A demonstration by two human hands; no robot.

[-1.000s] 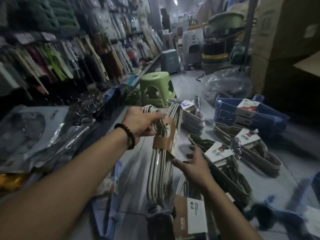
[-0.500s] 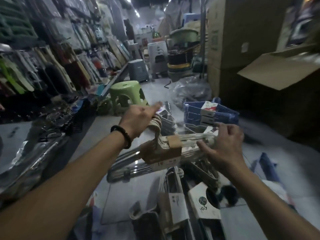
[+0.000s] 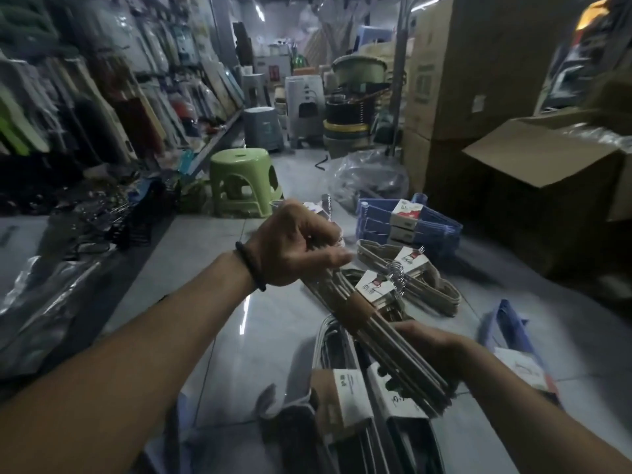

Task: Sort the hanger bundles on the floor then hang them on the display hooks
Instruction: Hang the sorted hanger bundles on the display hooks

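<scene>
My left hand (image 3: 294,248) is clamped round the hook end of the white hanger bundle (image 3: 383,333) (brown band at its middle), which slants down toward five o'clock. My right hand (image 3: 431,347) cups its lower end from beneath. More bundles lie on the floor at one o'clock, blue hangers (image 3: 410,224) farthest.

head — worn high, faces forward-down | close over hands (image 3: 301,249) | floor (image 3: 212,268) beyond
</scene>
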